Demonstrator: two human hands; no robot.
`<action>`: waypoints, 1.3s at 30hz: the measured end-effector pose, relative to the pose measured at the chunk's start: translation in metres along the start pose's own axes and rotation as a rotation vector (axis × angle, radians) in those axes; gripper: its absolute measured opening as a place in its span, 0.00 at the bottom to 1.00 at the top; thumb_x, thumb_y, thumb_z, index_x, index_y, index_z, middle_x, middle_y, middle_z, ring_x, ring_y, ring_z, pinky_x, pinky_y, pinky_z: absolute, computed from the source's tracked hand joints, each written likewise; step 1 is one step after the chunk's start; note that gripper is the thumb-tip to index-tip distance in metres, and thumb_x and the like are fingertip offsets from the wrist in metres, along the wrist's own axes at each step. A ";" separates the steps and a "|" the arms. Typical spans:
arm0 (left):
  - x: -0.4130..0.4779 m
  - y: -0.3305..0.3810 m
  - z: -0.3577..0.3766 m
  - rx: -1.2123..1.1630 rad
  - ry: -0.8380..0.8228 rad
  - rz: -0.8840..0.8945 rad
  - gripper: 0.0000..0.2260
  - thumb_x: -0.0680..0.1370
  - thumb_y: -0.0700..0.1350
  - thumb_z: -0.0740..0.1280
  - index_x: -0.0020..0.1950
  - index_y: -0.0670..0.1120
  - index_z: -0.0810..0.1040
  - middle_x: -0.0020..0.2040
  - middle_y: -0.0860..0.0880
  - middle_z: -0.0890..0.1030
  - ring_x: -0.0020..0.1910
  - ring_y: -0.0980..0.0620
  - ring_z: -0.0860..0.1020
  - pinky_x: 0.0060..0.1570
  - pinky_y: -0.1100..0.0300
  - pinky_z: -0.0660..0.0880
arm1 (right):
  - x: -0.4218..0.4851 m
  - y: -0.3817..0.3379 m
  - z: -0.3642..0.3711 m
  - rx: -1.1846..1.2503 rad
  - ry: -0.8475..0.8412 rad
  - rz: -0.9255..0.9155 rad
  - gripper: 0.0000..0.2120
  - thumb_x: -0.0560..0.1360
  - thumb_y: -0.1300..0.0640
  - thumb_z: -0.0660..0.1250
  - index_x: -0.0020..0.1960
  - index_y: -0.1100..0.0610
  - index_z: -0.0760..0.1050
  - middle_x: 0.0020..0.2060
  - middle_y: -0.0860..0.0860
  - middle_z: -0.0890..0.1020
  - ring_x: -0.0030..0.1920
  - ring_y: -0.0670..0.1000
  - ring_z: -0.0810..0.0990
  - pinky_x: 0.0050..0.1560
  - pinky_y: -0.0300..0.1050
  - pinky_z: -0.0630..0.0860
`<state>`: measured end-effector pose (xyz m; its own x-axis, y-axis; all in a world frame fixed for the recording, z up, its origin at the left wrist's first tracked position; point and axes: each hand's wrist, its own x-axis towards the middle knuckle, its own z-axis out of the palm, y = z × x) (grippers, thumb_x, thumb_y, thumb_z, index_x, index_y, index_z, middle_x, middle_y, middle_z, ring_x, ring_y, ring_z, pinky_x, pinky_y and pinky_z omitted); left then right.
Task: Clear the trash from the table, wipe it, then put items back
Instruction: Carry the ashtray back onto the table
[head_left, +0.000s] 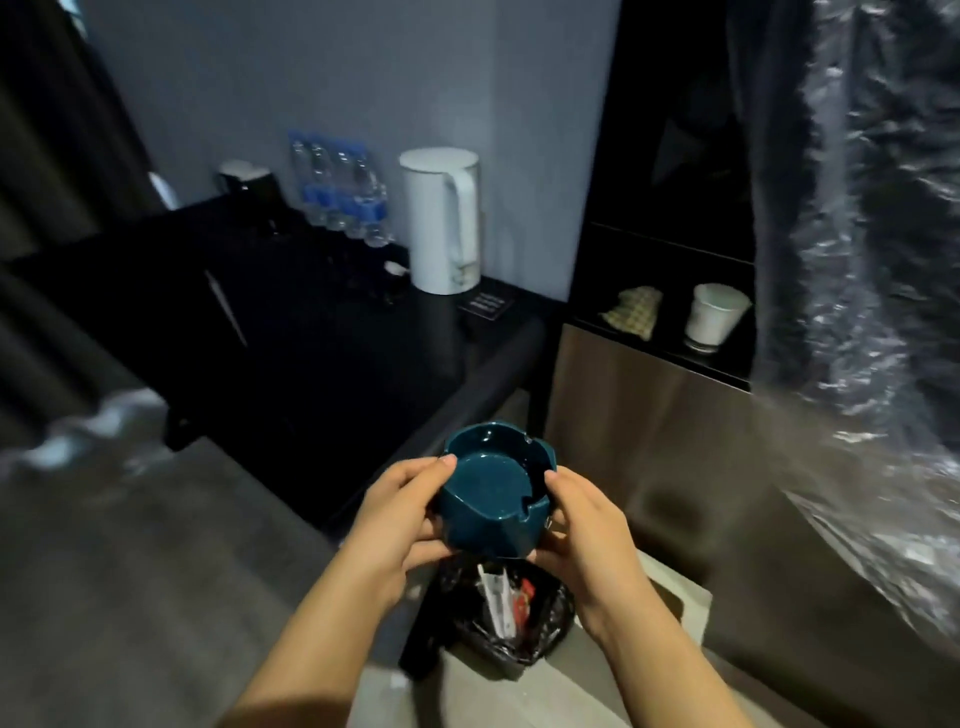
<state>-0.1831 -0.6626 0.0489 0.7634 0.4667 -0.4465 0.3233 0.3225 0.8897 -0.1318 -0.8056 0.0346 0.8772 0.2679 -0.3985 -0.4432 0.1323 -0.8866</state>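
I hold a dark teal ashtray (493, 493) with both hands, tilted toward me, directly above a trash bin (498, 623) lined with a black bag that has wrappers inside. My left hand (400, 514) grips its left side with the thumb on the rim. My right hand (582, 519) grips its right side. The black table (322, 353) stretches away to the left behind the ashtray.
On the table's far end stand a white kettle (444, 218), several water bottles (343, 192), a dark cup (247, 182) and a small black card (485, 306). A shelf at right holds a white cup (714, 317) and a checked cloth (634, 312). Clear plastic (883, 260) hangs at right.
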 end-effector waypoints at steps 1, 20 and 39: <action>0.004 0.004 -0.014 -0.015 0.017 0.003 0.09 0.77 0.49 0.66 0.55 0.48 0.77 0.50 0.45 0.82 0.43 0.47 0.83 0.35 0.55 0.80 | 0.003 0.002 0.015 -0.009 -0.020 -0.007 0.09 0.78 0.55 0.62 0.55 0.54 0.79 0.47 0.53 0.84 0.49 0.54 0.82 0.38 0.47 0.79; 0.200 0.107 -0.297 0.066 0.250 0.061 0.09 0.78 0.51 0.65 0.54 0.48 0.75 0.49 0.48 0.79 0.47 0.50 0.79 0.26 0.64 0.74 | 0.127 0.052 0.362 0.046 -0.077 0.103 0.18 0.78 0.54 0.63 0.67 0.54 0.71 0.55 0.54 0.81 0.53 0.56 0.81 0.45 0.50 0.81; 0.441 0.247 -0.420 0.056 0.190 0.007 0.14 0.78 0.53 0.65 0.57 0.46 0.74 0.53 0.45 0.79 0.52 0.46 0.80 0.40 0.53 0.81 | 0.334 0.003 0.571 0.017 -0.133 0.163 0.17 0.79 0.55 0.63 0.67 0.55 0.70 0.47 0.52 0.79 0.48 0.54 0.80 0.40 0.45 0.78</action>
<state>-0.0013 -0.0313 0.0321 0.6486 0.6174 -0.4452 0.3524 0.2749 0.8946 0.0539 -0.1705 0.0333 0.7622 0.4106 -0.5005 -0.5811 0.0932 -0.8085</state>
